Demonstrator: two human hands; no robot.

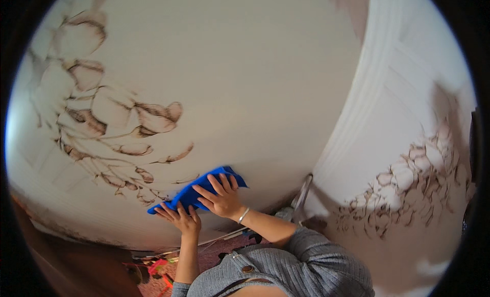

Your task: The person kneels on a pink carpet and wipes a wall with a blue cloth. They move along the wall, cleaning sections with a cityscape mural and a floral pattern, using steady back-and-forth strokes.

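A bright blue cloth (187,194), folded or bunched along its length, lies against a pale wall covering (245,86) with printed brown flowers. My right hand (221,197) spreads its fingers over the cloth's upper right part and presses it to the surface. A silver bangle (243,215) circles that wrist. At the lower left end of the cloth is my left hand (184,219), its fingertips resting on the blue fabric and holding it to the wall. Whether any fingers curl behind the cloth is hidden.
White moulded trim (344,117) runs down the wall to the right, beside a second floral panel (402,182). A metal pole (304,191) leans by the corner. Red and green items (159,266) lie on the reddish floor, near a brown surface (80,266) at lower left.
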